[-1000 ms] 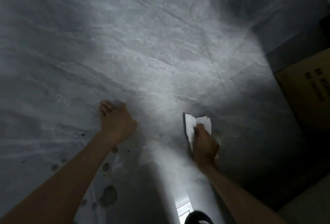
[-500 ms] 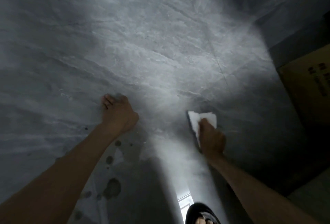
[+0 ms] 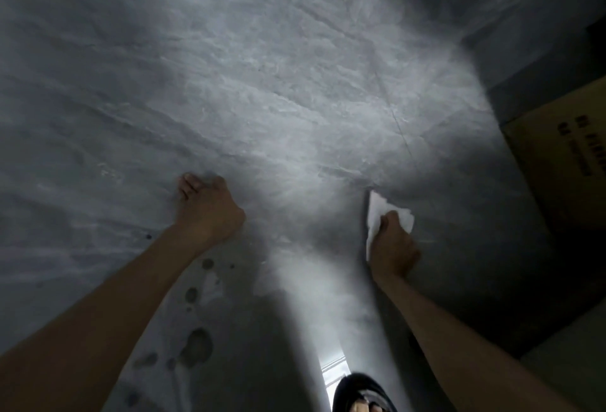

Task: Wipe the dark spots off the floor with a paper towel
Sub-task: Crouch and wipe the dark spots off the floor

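Observation:
The grey marbled floor (image 3: 295,90) fills the view. My right hand (image 3: 393,247) presses a crumpled white paper towel (image 3: 377,211) flat on the floor at centre right. My left hand (image 3: 206,208) rests on the floor as a loose fist, holding nothing. Several dark spots lie under and beside my left forearm; the largest spot (image 3: 196,346) is near the bottom, smaller spots (image 3: 207,263) sit just behind my left wrist. The towel is well to the right of these spots.
A brown cardboard box (image 3: 564,155) with printed text stands at the right edge. A dark wall base runs behind it. My foot in a dark sandal (image 3: 360,395) shows at the bottom. A tile joint (image 3: 400,129) runs across the floor.
My right hand has slid the paper towel a little to the right and slightly away from me. My left hand has stayed braced in the same spot.

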`<state>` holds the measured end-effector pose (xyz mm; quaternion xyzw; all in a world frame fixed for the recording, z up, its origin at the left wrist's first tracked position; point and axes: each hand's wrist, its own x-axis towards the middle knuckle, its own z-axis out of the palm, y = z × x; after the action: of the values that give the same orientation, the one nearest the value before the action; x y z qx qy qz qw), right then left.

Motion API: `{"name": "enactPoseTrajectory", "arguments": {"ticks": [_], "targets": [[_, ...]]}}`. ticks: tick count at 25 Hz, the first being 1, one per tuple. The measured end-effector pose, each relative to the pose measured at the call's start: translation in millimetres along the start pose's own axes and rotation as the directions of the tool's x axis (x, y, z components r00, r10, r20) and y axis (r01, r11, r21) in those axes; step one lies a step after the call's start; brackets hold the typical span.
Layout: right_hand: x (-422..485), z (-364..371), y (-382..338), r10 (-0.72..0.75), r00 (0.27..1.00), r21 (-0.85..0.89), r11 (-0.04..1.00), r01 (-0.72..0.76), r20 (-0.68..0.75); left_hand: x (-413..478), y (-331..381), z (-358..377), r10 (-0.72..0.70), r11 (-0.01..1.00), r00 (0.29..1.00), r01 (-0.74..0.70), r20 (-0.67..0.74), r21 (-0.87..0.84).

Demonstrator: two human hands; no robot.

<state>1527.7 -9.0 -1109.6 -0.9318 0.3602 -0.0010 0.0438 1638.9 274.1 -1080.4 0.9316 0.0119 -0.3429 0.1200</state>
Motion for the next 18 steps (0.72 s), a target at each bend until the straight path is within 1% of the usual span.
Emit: {"name": "enactPoseTrajectory", "arguments": {"ticks": [2, 3, 4, 5, 6, 7, 8, 9, 10, 11, 12, 13, 14, 15, 16, 17, 18], "targets": [[34, -4, -4, 0.222, 0.973, 0.124, 0.969, -0.212, -0.07, 0, -3, -1, 0.018, 1.0, 1.0, -0.018, -0.003, 0.012], [36, -4, -6, 0.274, 0.954, 0.147, 0.955, -0.256, -0.12, 1, -3, -1, 0.02, 1.0, 1.0, -0.02, -0.004, 0.009], [23, -4, -14, 0.208, 0.966, 0.123, 0.974, -0.191, -0.151, 0, -3, -1, 0.014, 1.0, 1.0, -0.014, -0.003, 0.007], [-3, 0, -25, 0.08, 0.985, 0.137, 0.989, -0.059, -0.153, 0, -2, -3, 0.005, 1.0, 1.0, -0.005, 0.0, 0.004], [-41, -1, -38, -0.065, 0.998, 0.233, 0.97, 0.067, -0.015, -2, 0, -4, -0.001, 1.0, 1.0, 0.001, 0.011, -0.002], [-75, 4, -43, -0.262, 0.965, 0.265, 0.931, 0.251, 0.005, -4, 1, -4, 0.002, 1.0, 1.0, -0.002, 0.024, -0.01], [-94, 7, -40, -0.449, 0.893, 0.213, 0.87, 0.445, -0.036, -4, 1, -4, 0.005, 1.0, 1.0, -0.005, 0.028, -0.017], [-94, 9, -34, -0.612, 0.789, 0.129, 0.78, 0.612, -0.04, -5, 0, -5, 0.007, 1.0, 1.0, -0.007, 0.025, -0.019], [-79, 9, -30, -0.725, 0.685, 0.064, 0.682, 0.729, -0.071, -5, -1, -5, 0.011, 1.0, 1.0, -0.011, 0.016, -0.018], [-54, 7, -22, -0.734, 0.671, 0.009, 0.674, 0.739, -0.103, -6, -3, -4, 0.015, 1.0, 1.0, -0.015, 0.0, -0.015], [-25, 6, -11, -0.649, 0.75, -0.05, 0.759, 0.649, -0.126, -6, -3, -3, 0.018, 1.0, 1.0, -0.018, -0.016, -0.014], [8, -1, 1, -0.454, 0.881, -0.06, 0.891, 0.45, -0.136, -7, -3, -2, 0.02, 1.0, 1.0, -0.02, -0.02, -0.011], [38, -10, 9, -0.172, 0.973, -0.024, 0.985, 0.171, -0.153, -7, -1, -3, 0.021, 1.0, 1.0, -0.021, -0.016, -0.01], [55, -14, 18, 0.049, 0.983, 0.045, 0.998, -0.042, -0.176, -6, 0, -3, 0.02, 1.0, 1.0, -0.02, -0.013, -0.011], [54, -13, 18, 0.213, 0.957, 0.139, 0.972, -0.188, -0.197, -4, 0, -3, 0.018, 1.0, 1.0, -0.018, -0.011, -0.009], [39, -10, 4, 0.251, 0.945, 0.166, 0.962, -0.219, -0.21, -2, 0, -4, 0.016, 1.0, 1.0, -0.016, -0.007, -0.008], [17, -4, -19, 0.165, 0.971, 0.176, 0.975, -0.134, -0.175, -2, -1, -4, 0.015, 1.0, 1.0, -0.015, 0.002, -0.014]]}}
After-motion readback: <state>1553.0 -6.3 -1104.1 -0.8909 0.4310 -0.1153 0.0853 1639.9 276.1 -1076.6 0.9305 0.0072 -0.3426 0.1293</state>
